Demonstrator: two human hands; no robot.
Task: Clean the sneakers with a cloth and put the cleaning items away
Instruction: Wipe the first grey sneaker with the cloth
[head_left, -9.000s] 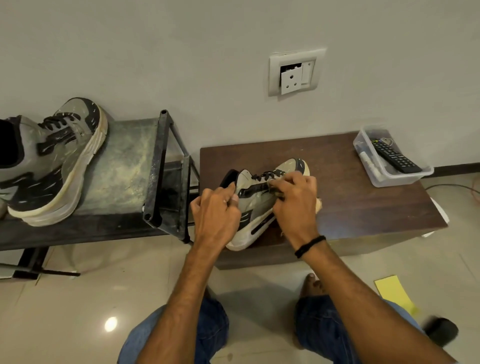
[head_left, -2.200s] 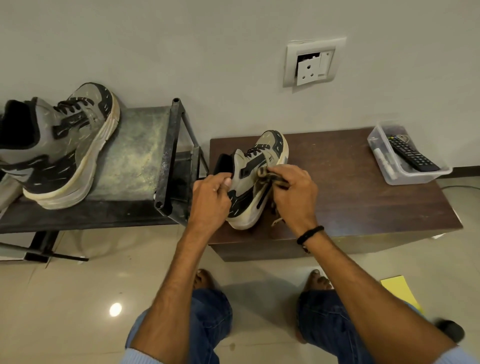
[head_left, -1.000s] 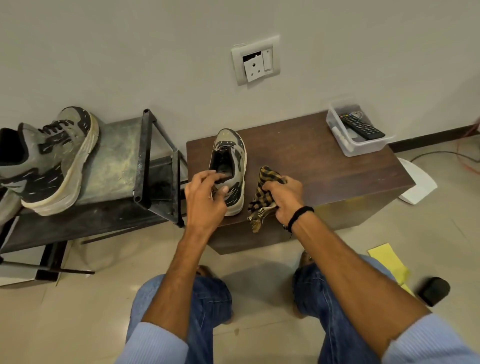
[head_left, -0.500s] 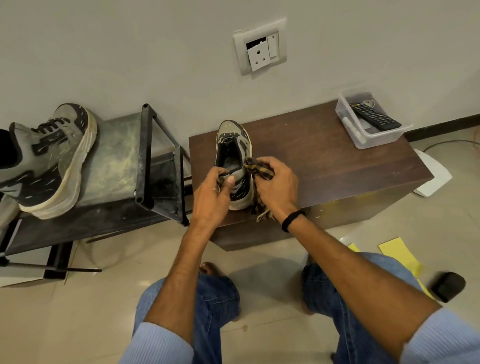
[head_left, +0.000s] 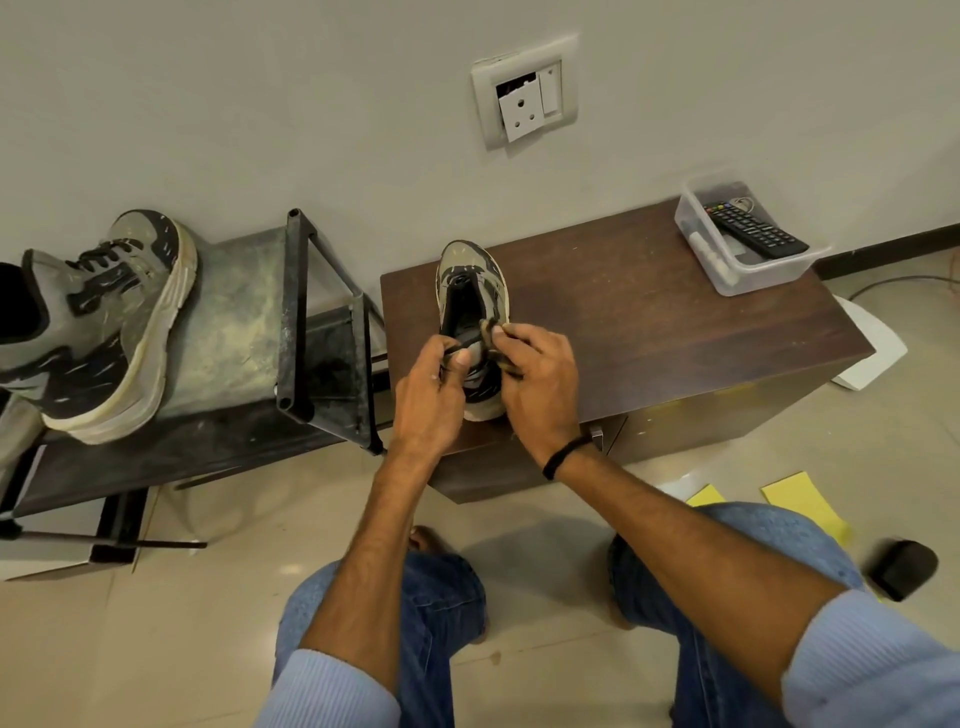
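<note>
Gripping: left hand curls on the heel collar of the sneaker, thumb on the rim of the opening; right hand pinches the cloth against the same collar from the right.
Sneaker place: on the dark wooden cabinet, at its left front part, heel close to the front edge.
Sneaker axis: long axis runs front to back, toe to the wall, heel to the person; sole down, opening up, black inside visible.
Cloth: checked, dark and tan, mostly hidden under the right-hand fingers; small bit shows between the two thumbs, touching the collar.
Left hand state: closed on the sneaker, fingers wrapped around the left side of the heel.
Right hand state: closed on the cloth, fingertips pressed to the shoe; black band on the wrist.
Second sneaker: other sneaker lies on the metal rack to the left, well apart from the first; tilted, toe up and to the right, laces showing.
Rack: stands just beside the cabinet's left edge.
Tray: clear plastic tray at the cabinet's far right corner, black remote lying in it at a slant.
Wall: socket plate above the cabinet.
Floor: yellow paper sheets at right, dark object near them, cannot tell what it is.
Person: knees in blue jeans, light blue cuffs at the bottom edge.
</note>
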